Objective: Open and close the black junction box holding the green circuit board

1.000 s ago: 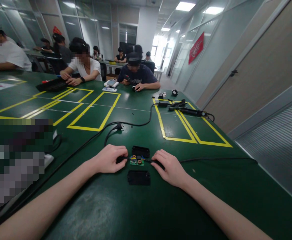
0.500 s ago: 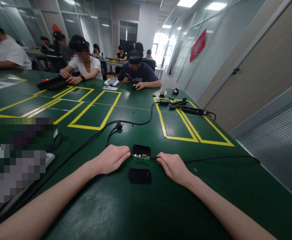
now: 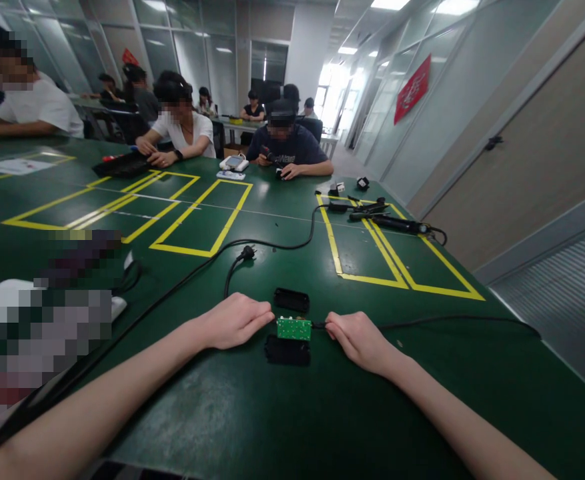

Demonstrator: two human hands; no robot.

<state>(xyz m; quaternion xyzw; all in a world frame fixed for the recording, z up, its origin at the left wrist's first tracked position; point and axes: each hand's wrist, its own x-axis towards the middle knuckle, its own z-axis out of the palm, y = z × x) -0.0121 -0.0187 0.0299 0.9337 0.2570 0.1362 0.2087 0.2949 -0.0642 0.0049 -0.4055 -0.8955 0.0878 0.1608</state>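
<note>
A green circuit board [image 3: 294, 328] hangs between my hands, its flat soldered face turned toward me. My left hand [image 3: 239, 321] is closed in a pinch on the cable at the board's left end; a black plug [image 3: 247, 253] lies beyond, its cord running down behind that hand. On the other side, my right hand [image 3: 356, 339] pinches the black cable [image 3: 318, 326] that leaves the board's right end and trails off to the right. One black plastic case half [image 3: 291, 300] lies just behind the board. The other case half [image 3: 287, 352] lies in front, partly covered by the board's lower edge.
A long black cord [image 3: 182, 283] crosses the green table [image 3: 212, 413]. Black tools [image 3: 397, 223] lie at the back right within yellow tape. Blurred-out items [image 3: 47, 333] occupy the left side. A co-worker [image 3: 289, 147] sits across the table, with others further left.
The circuit board has moved toward me, from the rear case half to above the front one, and its green face now shows more. Both hands keep hold of the cables; the view has shifted slightly.
</note>
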